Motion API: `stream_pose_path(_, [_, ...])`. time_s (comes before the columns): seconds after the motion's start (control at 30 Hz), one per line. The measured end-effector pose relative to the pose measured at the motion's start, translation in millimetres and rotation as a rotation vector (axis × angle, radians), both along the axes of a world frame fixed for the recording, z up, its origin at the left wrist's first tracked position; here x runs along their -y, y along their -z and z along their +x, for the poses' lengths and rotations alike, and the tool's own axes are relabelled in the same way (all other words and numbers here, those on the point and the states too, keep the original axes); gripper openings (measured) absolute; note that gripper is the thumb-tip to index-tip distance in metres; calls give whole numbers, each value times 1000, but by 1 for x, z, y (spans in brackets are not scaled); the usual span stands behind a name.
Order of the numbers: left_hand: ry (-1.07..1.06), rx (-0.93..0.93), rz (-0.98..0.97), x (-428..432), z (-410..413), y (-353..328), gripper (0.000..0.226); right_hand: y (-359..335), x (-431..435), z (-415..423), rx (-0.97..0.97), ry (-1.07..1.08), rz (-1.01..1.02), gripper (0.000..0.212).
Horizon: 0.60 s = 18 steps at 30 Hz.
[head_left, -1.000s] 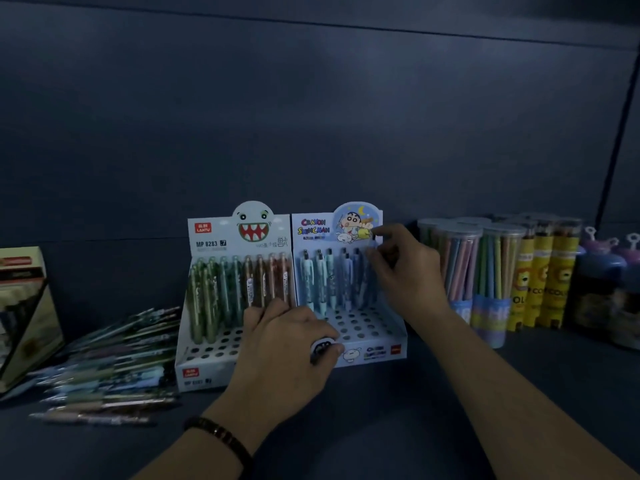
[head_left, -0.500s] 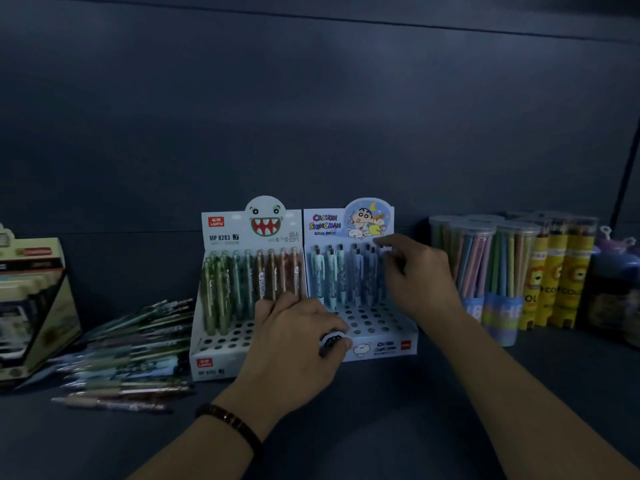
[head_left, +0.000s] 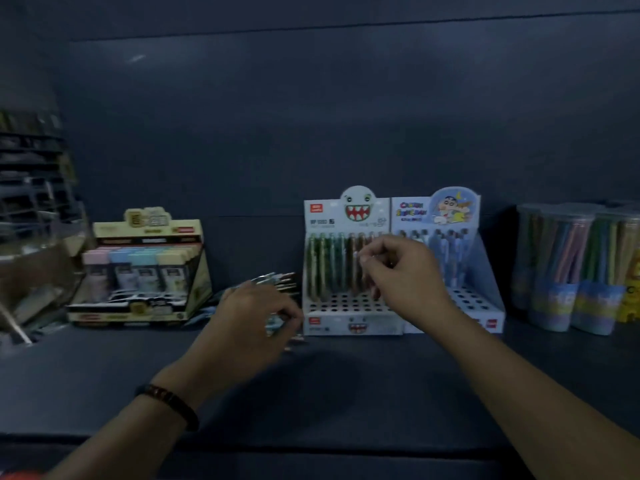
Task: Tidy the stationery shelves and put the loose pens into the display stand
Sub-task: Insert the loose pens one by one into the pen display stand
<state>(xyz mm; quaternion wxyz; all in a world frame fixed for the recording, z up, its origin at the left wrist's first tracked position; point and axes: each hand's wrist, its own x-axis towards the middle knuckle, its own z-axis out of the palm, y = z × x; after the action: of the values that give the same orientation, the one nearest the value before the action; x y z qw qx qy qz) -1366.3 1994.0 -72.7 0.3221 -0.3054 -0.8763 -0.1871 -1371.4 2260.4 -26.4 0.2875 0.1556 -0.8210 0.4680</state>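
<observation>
Two pen display stands sit side by side at the back of the dark shelf: a white monster-face stand (head_left: pixel 346 323) with green and brown pens, and a blue cartoon stand (head_left: pixel 485 306) with blue pens. Both have empty holes in their front rows. Loose pens (head_left: pixel 277 280) lie in a pile just left of the monster stand. My left hand (head_left: pixel 252 317) is down on that pile, its fingers curled round a pale pen. My right hand (head_left: pixel 405 271) hovers before the monster stand's brown pens, thumb and forefinger pinched on a pen top. The view is blurred.
A yellow display box of pastel erasers (head_left: pixel 145 271) stands left of the pile. Clear tubs of coloured pencils (head_left: pixel 568 265) stand at the right. A wire rack (head_left: pixel 31 188) fills the far left. The shelf's front edge (head_left: pixel 311 441) runs below my arms.
The view swung left, bringing the eraser box in. My left hand left the blue stand's front for the loose pens. My right hand shifted from the blue stand to the monster stand.
</observation>
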Motion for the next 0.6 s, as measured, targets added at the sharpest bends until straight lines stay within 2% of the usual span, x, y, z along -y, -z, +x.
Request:
stream_pose_path(0.2, [-136,111,90,86,16,28,22,18,85,5,137,-69,207,20])
stream_pose_path(0.3, [-145,124,163,90,18,36,20,37,101,7,109,-80,329,18])
stream_pose_path(0.43, [-173,141,142,88,11,42,25,43,94,11,107,-102,440,14])
stream_pose_path(0.6, [-169,168,133,88,10,43,26,45,94,15,200,-80,585,24])
